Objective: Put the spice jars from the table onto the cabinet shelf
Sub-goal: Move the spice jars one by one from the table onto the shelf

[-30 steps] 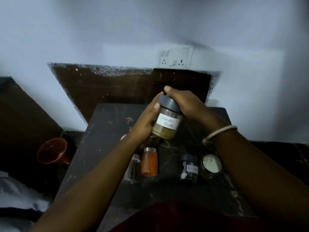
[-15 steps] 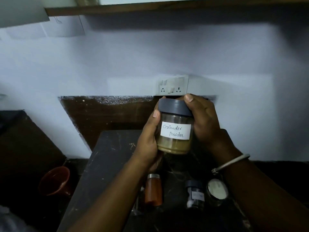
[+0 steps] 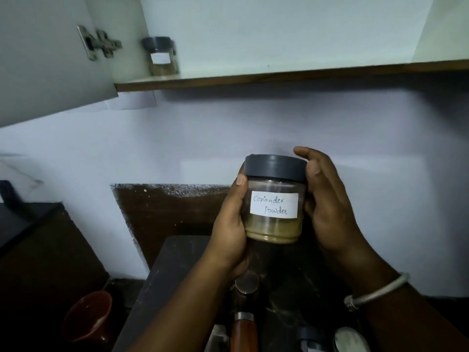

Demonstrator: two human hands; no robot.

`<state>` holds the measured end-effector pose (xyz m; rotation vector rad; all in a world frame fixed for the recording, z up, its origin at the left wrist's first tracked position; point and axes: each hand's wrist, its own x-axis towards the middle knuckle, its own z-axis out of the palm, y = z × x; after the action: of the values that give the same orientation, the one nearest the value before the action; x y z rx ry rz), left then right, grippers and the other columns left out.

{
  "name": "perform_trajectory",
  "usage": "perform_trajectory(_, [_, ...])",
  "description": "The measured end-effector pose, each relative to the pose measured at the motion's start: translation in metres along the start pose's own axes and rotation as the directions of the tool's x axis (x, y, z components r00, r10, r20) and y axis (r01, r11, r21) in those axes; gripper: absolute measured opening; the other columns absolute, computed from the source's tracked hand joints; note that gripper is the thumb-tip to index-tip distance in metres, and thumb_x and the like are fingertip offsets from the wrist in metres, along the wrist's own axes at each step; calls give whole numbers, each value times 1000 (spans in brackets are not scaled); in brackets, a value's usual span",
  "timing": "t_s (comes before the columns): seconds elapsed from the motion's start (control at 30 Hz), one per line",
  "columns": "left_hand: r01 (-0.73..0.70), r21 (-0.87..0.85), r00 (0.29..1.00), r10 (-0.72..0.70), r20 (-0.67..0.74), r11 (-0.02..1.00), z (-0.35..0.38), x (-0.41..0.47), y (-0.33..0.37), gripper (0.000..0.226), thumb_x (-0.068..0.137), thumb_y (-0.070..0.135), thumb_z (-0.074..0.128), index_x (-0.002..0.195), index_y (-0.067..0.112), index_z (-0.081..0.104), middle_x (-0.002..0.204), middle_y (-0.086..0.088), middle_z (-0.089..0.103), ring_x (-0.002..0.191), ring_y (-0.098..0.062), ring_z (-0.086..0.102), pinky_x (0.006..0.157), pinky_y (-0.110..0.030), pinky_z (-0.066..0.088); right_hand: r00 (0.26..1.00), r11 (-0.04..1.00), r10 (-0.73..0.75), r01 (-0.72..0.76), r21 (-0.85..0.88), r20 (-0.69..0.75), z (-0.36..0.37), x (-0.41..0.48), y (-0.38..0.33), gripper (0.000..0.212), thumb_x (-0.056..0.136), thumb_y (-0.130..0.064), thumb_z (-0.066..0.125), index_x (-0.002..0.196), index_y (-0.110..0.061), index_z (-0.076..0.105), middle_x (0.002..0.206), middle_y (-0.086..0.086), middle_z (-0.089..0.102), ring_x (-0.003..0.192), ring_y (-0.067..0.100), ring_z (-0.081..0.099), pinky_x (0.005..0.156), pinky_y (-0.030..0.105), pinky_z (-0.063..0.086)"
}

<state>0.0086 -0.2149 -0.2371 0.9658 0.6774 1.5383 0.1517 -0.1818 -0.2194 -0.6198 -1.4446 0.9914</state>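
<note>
A clear jar [image 3: 274,219] with a grey lid and a label reading "Coriander Powder" is held upright in the air between both hands. My left hand [image 3: 229,232] grips its left side and my right hand [image 3: 327,201] curls around its right side and lid. Above, the cabinet shelf [image 3: 291,74] carries one grey-lidded labelled jar [image 3: 161,55] at its left end. Several more jars stand on the dark table [image 3: 172,270] below, among them an orange one [image 3: 243,334] and a dark-lidded one [image 3: 311,340].
The open cabinet door [image 3: 50,59] with its hinge hangs at the upper left. A red-brown cup [image 3: 88,318] sits left of the table. A dark counter fills the far left, and a white-topped jar [image 3: 351,340] stands at the bottom right.
Both hands have lifted the coriander jar higher, and my view has tilted up, bringing the cabinet shelf, its door and the jar on it into sight.
</note>
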Motion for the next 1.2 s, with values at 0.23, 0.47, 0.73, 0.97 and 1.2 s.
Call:
perform_trajectory(0.23, [-184,54,983,183,24,981,22,37,64,76,91,61,52,153,17,45,137,-29,62,124,-51,60,102,-64,51,958,911,-201,260,-321,206,10,32,-52,93,71,-49,71,147,-64,20,125,-31,53,107,1,63,74,15,56])
perform_trajectory(0.47, [-444,102,892,429,143,890,27,102,142,67,94,57,53,152,24,45,141,-24,61,125,-50,61,98,-68,52,904,817,-288,404,-412,315,40,121,-104,105,79,-36,83,155,-56,13,144,-16,50,118,-1,58,93,26,55])
perform_trajectory(0.73, [-569,633,632,771,-71,525,-22,217,218,38,97,53,51,128,36,63,107,2,73,103,-23,71,89,-42,59,901,742,-350,434,-511,257,93,249,-97,106,72,-37,84,156,-42,20,142,-2,53,117,19,59,98,36,53])
perform_trajectory(0.97, [218,933,846,531,-36,-285,-113,295,220,35,97,41,38,111,31,69,117,0,71,110,-28,64,92,-43,51,935,690,-172,339,-639,310,152,384,-43,101,72,-25,88,148,-22,22,129,14,54,110,34,62,94,50,57])
perform_trajectory(1.2, [125,933,827,555,89,-337,-128,310,218,42,94,45,33,106,29,71,108,3,72,102,-27,66,85,-39,53,962,673,12,193,-714,271,213,464,14,86,79,-14,82,142,-13,23,128,19,56,112,37,63,96,49,56])
